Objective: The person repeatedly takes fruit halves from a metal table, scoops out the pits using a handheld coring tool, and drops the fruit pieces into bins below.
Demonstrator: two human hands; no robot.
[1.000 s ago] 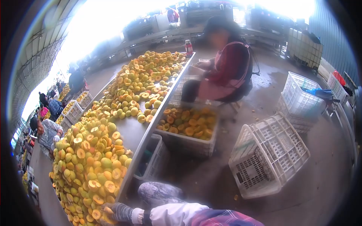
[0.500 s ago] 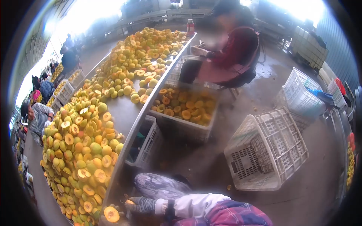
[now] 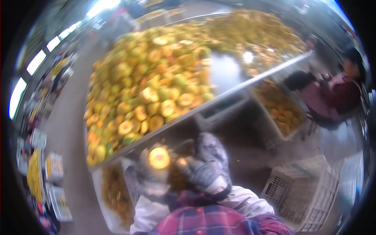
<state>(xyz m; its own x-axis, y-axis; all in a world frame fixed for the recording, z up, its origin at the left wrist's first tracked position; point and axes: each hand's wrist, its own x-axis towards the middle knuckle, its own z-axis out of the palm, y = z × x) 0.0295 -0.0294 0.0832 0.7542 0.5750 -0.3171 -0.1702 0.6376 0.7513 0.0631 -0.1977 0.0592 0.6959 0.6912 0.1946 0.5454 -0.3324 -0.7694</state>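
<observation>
Between my knees, just off the table's near edge, my left hand point(image 3: 153, 174) grips a halved yellow peach point(image 3: 159, 158), its cut face turned up. My right hand point(image 3: 199, 172), in a grey striped knit glove, is a little to the right with its fingers curled. A small orange spot shows at its fingertips, too blurred to name. Above both hands, a large heap of whole and halved peaches point(image 3: 145, 90) covers the metal table point(image 3: 225, 72).
A crate of fruit point(image 3: 102, 196) stands by my left leg. Right of my legs lies a white plastic crate point(image 3: 301, 192) on its side. Under the table edge are another crate point(image 3: 223, 111) and a tub of peach halves point(image 3: 284, 113). A seated person point(image 3: 337, 94) is at the right.
My view has swung left and down, so both hands and my lap now show. The halved peach from the table's edge is now in my left hand, before my body.
</observation>
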